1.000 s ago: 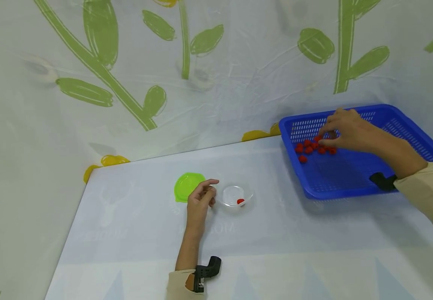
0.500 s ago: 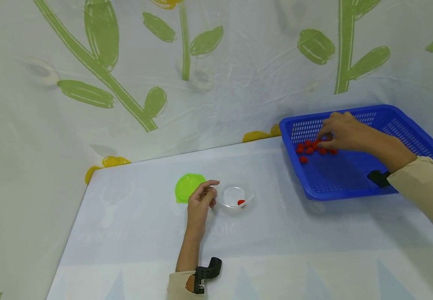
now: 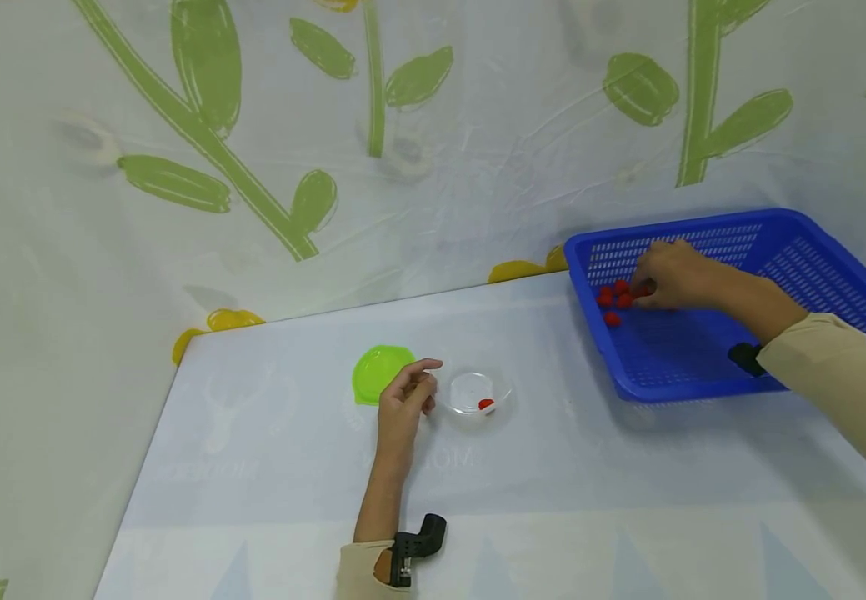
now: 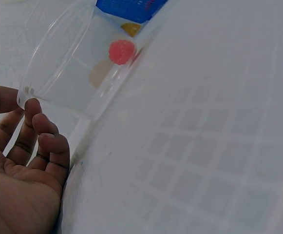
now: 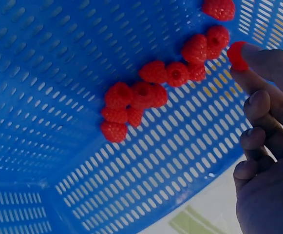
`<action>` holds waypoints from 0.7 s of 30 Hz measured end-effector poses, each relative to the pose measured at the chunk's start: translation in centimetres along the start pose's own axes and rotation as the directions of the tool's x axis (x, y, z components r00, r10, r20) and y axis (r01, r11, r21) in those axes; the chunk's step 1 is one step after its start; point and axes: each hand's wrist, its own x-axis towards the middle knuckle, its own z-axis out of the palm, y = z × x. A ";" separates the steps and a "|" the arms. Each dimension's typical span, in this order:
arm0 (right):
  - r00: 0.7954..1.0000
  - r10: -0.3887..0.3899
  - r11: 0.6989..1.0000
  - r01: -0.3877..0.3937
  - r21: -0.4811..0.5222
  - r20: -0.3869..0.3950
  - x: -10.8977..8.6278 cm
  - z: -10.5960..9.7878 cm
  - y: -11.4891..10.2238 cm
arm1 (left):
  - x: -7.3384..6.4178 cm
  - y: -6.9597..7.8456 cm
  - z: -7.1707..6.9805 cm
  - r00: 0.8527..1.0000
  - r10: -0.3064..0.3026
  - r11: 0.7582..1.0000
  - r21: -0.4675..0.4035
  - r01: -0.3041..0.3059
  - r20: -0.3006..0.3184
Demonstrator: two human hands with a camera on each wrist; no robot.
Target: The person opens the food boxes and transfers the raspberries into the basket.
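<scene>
My left hand (image 3: 406,400) pinches the near-left rim of a clear plastic container (image 4: 85,117) between thumb and fingers. Inside that container is one red raspberry (image 4: 122,51). The right hand (image 3: 680,277) reaches down into a blue basket (image 3: 673,390). In the right wrist view a raspberry (image 5: 237,55) is held between its thumb and index finger, while the other fingers curl loosely. Several more raspberries (image 5: 177,74) lie in a loose cluster on the basket's floor, some of them hidden by the hand in the head view.
A bright green lid (image 3: 380,373) lies on the white-covered table (image 3: 290,467), just behind and left of my left hand. Behind the table hangs a pale sheet (image 3: 493,183) printed with green leaves. The basket stands against it at the right.
My right hand has shifted slightly left and lower in the basket, over the raspberries. The left hand has stayed at the container's rim.
</scene>
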 end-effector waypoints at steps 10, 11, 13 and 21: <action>0.999 0.012 0.999 -0.014 0.041 0.039 0.2 1.3 0.0 | 0.0 0.0 0.1 1.000 0.011 1.000 -0.023 -0.011 0.008; 0.999 0.010 0.999 -0.012 0.043 0.039 0.2 1.4 0.1 | 0.0 0.0 0.1 1.000 0.010 1.000 -0.023 -0.010 0.007; 0.999 0.003 0.999 -0.005 0.045 0.037 0.2 1.7 0.2 | 0.0 0.0 0.1 1.000 0.008 1.000 -0.016 -0.007 0.005; 0.999 -0.033 0.999 0.034 -0.029 0.030 0.6 2.4 0.0 | 0.2 -0.1 -0.1 1.000 -0.008 1.000 -0.015 0.008 0.003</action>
